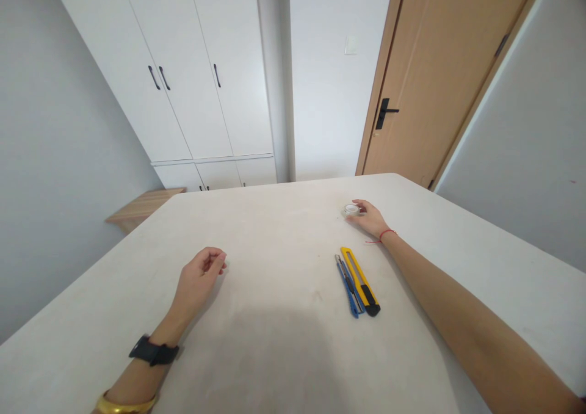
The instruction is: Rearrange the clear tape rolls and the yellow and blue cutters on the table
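Right hand [368,220] grasping tape roll [351,209] near the worktop [274,231]'s far edge; left hand [198,275] well apart, curled, its hold unclear.

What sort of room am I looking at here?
Probably a room in a home, or perhaps a small office: tall white cupboards stand at the far side, a wooden door with a dark handle is at the right, and a broad pale table fills the foreground.

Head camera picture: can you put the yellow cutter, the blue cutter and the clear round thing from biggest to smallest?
1. Yellow cutter: longest and widest
2. Blue cutter: shorter and slimmer
3. Clear round thing: looks smallest, though it's farther from the camera
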The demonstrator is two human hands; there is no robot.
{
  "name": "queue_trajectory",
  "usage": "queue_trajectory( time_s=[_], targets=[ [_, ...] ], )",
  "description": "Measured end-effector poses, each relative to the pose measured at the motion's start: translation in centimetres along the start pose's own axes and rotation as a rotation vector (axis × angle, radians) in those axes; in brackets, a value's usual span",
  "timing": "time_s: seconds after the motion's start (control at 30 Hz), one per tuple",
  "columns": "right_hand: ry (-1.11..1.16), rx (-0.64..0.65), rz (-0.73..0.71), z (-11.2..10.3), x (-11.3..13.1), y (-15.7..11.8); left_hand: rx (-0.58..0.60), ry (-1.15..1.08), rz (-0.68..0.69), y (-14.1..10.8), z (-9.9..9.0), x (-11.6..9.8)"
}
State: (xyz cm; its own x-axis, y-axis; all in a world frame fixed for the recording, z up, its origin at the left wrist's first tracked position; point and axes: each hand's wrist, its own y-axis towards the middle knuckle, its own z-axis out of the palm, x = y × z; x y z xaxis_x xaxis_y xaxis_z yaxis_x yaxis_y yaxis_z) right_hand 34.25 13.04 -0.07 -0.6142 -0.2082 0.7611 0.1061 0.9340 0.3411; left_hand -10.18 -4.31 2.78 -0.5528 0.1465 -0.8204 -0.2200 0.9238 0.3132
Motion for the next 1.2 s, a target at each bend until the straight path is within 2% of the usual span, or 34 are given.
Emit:
queue_trajectory(
  time_s=[0.5,0.67,0.73,0.8,0.9,1.03,1.1,1.2],
  targets=[
    [0.011,-0.013,0.017,0.1,-0.1,0.0,0.002,0.003,-0.016,0.1,0.0,0.0],
    [0.005,-0.057,-0.027,-1.0,1.2,-0.8,0.006,-0.003,-0.016,0.0,0.1,-0.2],
    [-0.026,-0.045,-0.11,-1.9,2.3,-2.4,0.004,-0.005,-0.019,0.0,0.1,-0.5],
    [-0.072,0.024,-0.228,-2.9,3.7,-4.9,-0.004,-0.004,-0.02,-0.1,0.0,-0.7],
    [-0.142,0.187,-0.39,-4.1,5.8,-10.0,-0.009,0.004,-0.025,-0.1,0.0,-0.9],
    [-0.233,0.442,-0.51,-5.0,7.3,-16.0,0.003,0.007,-0.028,-0.1,0.0,-0.9],
    [-0.269,0.529,-0.567,-5.2,7.6,-17.8,-0.002,0.009,-0.028,0.0,0.0,-1.0],
    [-0.286,0.592,-0.594,-5.1,7.8,-19.1,-0.016,0.018,-0.036,0.0,0.0,-1.0]
  ],
)
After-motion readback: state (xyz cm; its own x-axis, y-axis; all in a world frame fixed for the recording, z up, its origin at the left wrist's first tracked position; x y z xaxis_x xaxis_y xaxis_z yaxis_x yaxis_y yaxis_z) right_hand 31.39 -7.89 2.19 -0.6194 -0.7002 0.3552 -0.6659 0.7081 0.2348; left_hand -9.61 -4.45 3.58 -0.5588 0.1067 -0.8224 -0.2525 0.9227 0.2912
